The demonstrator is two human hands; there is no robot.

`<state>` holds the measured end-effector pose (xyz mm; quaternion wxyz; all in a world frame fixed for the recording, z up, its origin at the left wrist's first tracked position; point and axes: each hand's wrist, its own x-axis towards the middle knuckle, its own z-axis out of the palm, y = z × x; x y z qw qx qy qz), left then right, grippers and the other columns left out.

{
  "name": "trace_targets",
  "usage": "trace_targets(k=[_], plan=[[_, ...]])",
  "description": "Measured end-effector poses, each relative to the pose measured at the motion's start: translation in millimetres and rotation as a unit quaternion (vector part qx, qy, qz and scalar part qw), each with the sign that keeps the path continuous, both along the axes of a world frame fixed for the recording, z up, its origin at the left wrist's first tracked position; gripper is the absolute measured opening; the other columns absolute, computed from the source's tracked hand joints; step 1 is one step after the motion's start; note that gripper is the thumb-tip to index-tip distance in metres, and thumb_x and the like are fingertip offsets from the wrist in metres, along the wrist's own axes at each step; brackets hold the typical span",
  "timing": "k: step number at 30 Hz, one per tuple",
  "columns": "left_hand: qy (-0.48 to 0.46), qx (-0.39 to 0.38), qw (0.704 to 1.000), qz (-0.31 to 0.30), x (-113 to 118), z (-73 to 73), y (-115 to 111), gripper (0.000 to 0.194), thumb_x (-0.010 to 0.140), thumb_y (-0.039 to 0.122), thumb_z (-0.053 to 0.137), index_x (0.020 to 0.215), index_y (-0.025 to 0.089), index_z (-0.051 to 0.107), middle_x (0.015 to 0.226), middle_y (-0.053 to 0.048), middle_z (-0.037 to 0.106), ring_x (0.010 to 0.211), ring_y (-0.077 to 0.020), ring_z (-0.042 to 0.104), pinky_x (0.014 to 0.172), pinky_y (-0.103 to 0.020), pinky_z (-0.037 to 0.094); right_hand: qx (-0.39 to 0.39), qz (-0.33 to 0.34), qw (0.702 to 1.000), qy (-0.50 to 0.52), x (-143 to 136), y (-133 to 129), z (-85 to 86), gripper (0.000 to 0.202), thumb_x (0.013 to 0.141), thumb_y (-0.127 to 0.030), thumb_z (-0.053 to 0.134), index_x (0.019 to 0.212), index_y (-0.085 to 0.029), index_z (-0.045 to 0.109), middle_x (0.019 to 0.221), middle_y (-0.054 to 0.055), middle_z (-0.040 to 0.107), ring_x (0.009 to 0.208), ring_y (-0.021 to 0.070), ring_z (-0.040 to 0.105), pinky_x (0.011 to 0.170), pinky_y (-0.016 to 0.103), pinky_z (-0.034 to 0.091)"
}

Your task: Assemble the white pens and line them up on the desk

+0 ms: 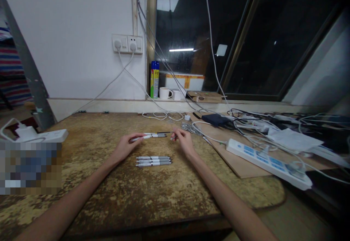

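Scruffy table (117,197), row of pens (153,161) on it. Beyond the row, my left hand (126,144) pinches another pen (147,137); I'd keep that steady. Can't tell if my right hand (185,142), past the row's right end, grips anything.

I hold a white pen (145,137) in my left hand (130,142), slightly tilted; just beyond lies another pen (160,135), partly hidden; a thin dark stick (163,132) ends by my right hand (183,139). Nearer me, white-and-grey pens (154,163) lie flat, side by side.
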<state>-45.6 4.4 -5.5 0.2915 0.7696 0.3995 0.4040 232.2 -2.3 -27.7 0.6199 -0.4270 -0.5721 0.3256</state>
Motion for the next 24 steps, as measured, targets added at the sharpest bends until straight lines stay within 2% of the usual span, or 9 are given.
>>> trace_targets(k=[5,13,18,21,24], plan=[[0.019,0.003,1.000,0.006,0.8,3.8,-1.7,0.045,0.090,0.053,0.057,0.113,0.020,0.075,0.118,-0.007,0.074,0.108,-0.0269,0.065,0.097,-0.034,0.047,-0.003,0.001,1.000,0.005,0.3,-2.7,4.7,0.044,0.088,-0.053,0.055,0.062,-0.019,0.066,0.063,0.004,0.064,0.059,0.0163,0.055,0.062,0.028,0.043],[0.026,-0.004,0.999,0.025,-1.0,1.1,0.1,0.045,0.090,0.054,0.055,0.114,0.020,0.075,0.106,-0.004,0.077,0.092,-0.0243,0.066,0.079,-0.029,0.048,-0.005,0.006,1.000,0.013,3.3,1.2,3.8,0.045,0.087,-0.057,0.056,0.065,-0.019,0.067,0.066,0.004,0.064,0.062,0.0173,0.055,0.064,0.029,0.044],[0.031,-0.012,0.999,0.022,0.2,0.6,-1.0,0.048,0.090,0.055,0.055,0.115,0.019,0.075,0.097,-0.003,0.077,0.081,-0.0218,0.065,0.069,-0.026,0.046,0.010,0.024,1.000,0.004,3.3,1.2,4.0,0.041,0.086,-0.057,0.060,0.074,-0.019,0.070,0.075,0.005,0.067,0.070,0.0185,0.058,0.069,0.029,0.046],[0.024,-0.014,0.999,0.033,0.0,1.0,0.4,0.049,0.089,0.056,0.056,0.115,0.019,0.075,0.097,-0.004,0.077,0.084,-0.0230,0.066,0.073,-0.028,0.048,0.022,0.021,0.999,-0.023,3.5,0.7,3.9,0.038,0.086,-0.056,0.062,0.080,-0.020,0.071,0.079,0.005,0.069,0.074,0.0192,0.060,0.072,0.029,0.046],[0.014,-0.005,0.999,0.035,-0.6,1.8,1.2,0.046,0.089,0.055,0.057,0.112,0.019,0.076,0.105,-0.005,0.077,0.095,-0.0253,0.067,0.083,-0.030,0.048,0.026,0.011,0.998,-0.048,4.0,0.4,4.0,0.037,0.085,-0.056,0.063,0.084,-0.020,0.072,0.081,0.005,0.070,0.075,0.0194,0.061,0.075,0.029,0.047]])
